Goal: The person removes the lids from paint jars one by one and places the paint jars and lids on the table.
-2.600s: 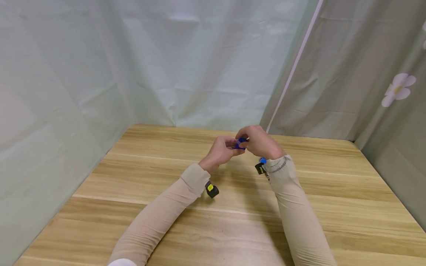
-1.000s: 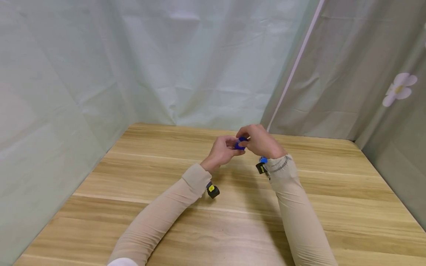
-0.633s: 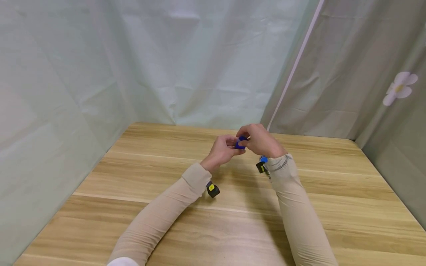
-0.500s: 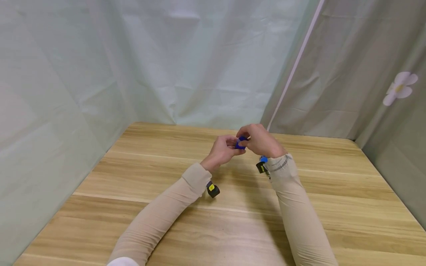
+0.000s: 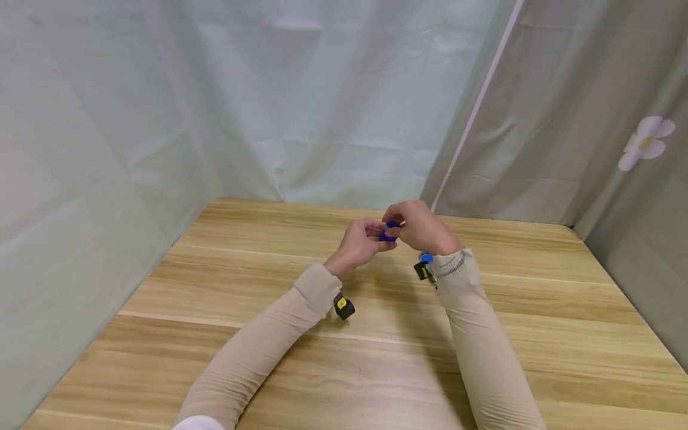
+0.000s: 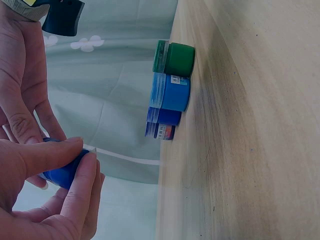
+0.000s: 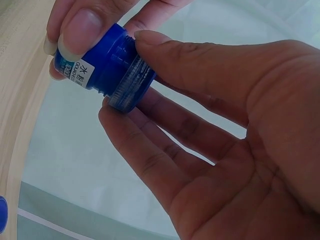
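My left hand [image 5: 356, 243] holds a small blue gouache paint jar [image 7: 106, 60] above the table, with a white label on its side. From the right, my right hand [image 5: 421, 229] pinches the jar's clear lid [image 7: 131, 87] between thumb and fingers. A strip of threaded neck shows between jar and lid in the right wrist view. In the left wrist view, the thumb and fingers of my left hand cover much of the jar.
Several paint jars stand in a row on the wooden table [image 6: 260, 150]: a green jar [image 6: 180, 59], a light blue jar [image 6: 176, 92], a dark blue jar [image 6: 170, 116] and a labelled one [image 6: 164, 132]. Black wrist cameras hang below both sleeves. A pale curtain [image 5: 322, 107] borders the table.
Hardly anything differs: both hands stay at the same spot with the jar between them. The head view has shifted very slightly.
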Motion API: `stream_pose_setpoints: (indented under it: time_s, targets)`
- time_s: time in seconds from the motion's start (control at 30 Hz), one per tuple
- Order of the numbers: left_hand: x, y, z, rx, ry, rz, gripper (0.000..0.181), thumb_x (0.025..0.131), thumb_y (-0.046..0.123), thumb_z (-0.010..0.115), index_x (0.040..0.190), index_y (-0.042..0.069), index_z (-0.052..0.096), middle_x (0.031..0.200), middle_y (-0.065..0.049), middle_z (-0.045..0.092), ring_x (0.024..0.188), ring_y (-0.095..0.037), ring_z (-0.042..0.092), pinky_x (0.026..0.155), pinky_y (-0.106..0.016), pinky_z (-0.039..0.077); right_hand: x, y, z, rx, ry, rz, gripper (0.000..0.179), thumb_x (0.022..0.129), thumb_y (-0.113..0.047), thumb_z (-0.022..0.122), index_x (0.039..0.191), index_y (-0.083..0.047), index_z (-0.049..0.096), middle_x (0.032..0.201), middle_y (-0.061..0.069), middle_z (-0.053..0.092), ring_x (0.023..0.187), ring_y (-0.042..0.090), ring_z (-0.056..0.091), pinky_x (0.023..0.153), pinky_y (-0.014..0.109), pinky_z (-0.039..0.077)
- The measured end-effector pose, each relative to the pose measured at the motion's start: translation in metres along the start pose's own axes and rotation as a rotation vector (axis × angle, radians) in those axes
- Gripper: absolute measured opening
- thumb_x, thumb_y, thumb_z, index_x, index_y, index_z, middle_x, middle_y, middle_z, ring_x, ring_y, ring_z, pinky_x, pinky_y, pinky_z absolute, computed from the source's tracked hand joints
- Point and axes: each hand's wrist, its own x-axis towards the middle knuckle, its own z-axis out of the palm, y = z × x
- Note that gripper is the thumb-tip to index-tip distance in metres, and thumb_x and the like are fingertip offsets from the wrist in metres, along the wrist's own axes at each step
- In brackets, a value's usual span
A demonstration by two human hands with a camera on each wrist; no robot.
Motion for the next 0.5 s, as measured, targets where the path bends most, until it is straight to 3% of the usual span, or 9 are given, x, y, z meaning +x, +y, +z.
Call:
stream_pose_setpoints:
  time_s: [0.5]
  targets:
    - [0.0011, -0.0013, 0.001, 0.018, 0.009, -0.007, 0.033, 0.089, 0.013, 0.08, 0.119, 0.008, 0.069, 0.118, -0.011, 0.07, 0.106, -0.024, 0.072, 0.09, -0.035, 0.059, 0.0002, -0.0006, 0.0002, -0.002, -0.008, 0.008, 0.021, 0.097, -0.004, 0.068, 0.117, -0.004, 0.073, 0.109, 0.012, 0.075, 0.101, 0.026, 0.071, 0.089, 0.042, 0.059]
